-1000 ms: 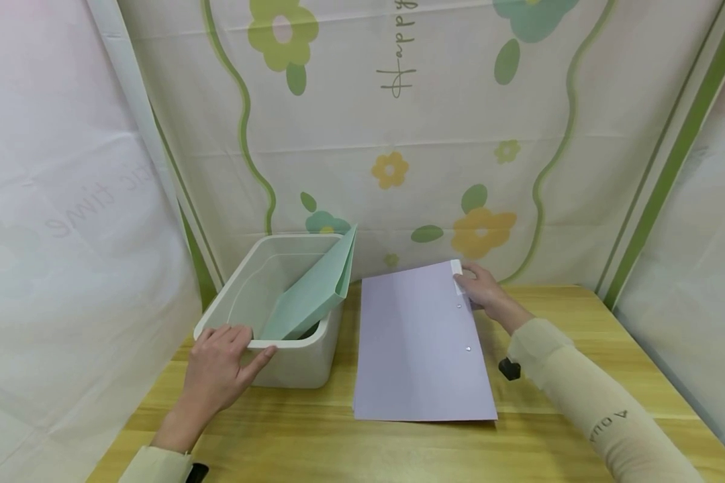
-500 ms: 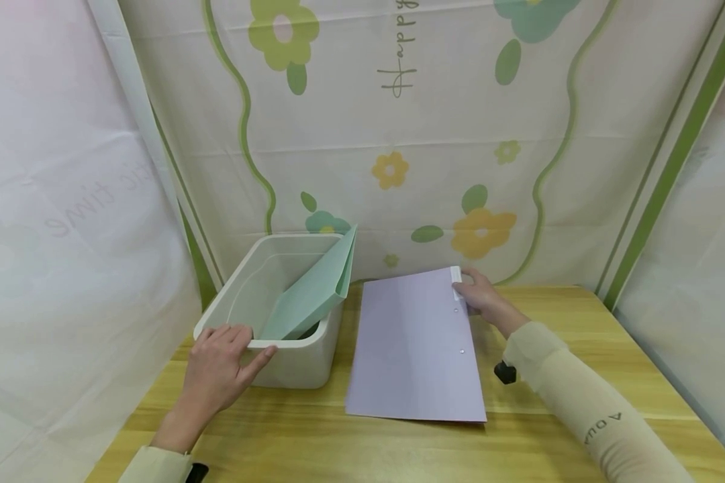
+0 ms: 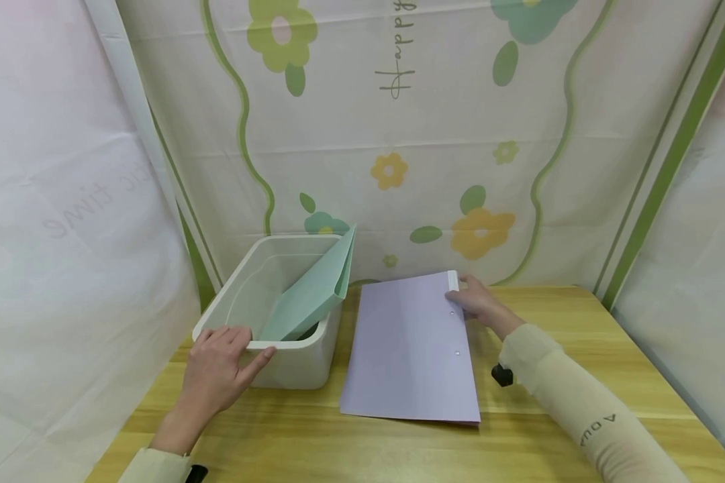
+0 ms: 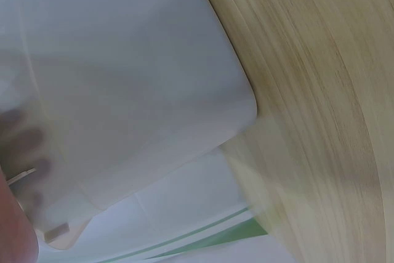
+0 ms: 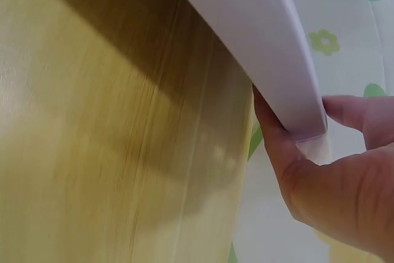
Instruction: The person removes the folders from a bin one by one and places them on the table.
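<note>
My left hand (image 3: 216,367) grips the near rim of a white plastic bin (image 3: 296,367), its fingers over the edge and thumb along the outside. In the left wrist view the fingers show faintly through the bin's wall (image 4: 135,78). A mint green folder (image 3: 308,292) leans inside the bin, its upper end sticking out over the right rim. My right hand (image 3: 482,307) pinches a lilac file folder (image 3: 407,349) by its spine near the white label (image 3: 453,280). In the right wrist view thumb and fingers stand on either side of the folder's thick spine (image 5: 265,41).
Bin and lilac folder are side by side on a wood-grain table (image 3: 399,453). A cream curtain (image 3: 459,121) printed with flowers hangs just behind them. More white cloth (image 3: 66,268) walls off the left side.
My right hand has drawn the lilac folder a little left and toward the body, closer to the bin. The left hand, bin and green folder have stayed put.
</note>
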Tool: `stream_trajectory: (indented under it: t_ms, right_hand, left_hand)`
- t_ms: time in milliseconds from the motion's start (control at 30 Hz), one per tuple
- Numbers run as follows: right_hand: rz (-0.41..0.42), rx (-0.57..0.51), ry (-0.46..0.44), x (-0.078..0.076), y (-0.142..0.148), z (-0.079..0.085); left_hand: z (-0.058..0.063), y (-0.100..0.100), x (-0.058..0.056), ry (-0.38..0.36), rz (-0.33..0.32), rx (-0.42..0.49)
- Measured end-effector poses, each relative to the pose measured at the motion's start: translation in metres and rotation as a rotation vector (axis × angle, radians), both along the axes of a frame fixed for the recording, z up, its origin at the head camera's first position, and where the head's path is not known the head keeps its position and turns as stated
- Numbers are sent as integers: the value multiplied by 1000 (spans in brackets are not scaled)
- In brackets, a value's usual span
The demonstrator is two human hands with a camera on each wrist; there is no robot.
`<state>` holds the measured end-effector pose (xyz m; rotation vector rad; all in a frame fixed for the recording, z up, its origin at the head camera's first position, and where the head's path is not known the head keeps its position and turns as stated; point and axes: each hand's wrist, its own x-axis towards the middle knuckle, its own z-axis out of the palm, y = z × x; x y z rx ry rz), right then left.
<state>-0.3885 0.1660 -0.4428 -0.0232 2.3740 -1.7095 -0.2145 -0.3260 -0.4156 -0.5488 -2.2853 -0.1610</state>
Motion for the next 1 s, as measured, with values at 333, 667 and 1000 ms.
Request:
stream_trajectory:
  t_ms: [333,667,1000]
  right_hand:
    - [-5,171,46,5,-6,-1]
    - [-46,387,135,4,-10,-2]
    - [-52,437,157,9,-13,3]
  left_hand:
    - [2,1,1,-2,-2,0]
    - [1,1,2,2,-2,3]
    - [-1,0,0,2,-3,6]
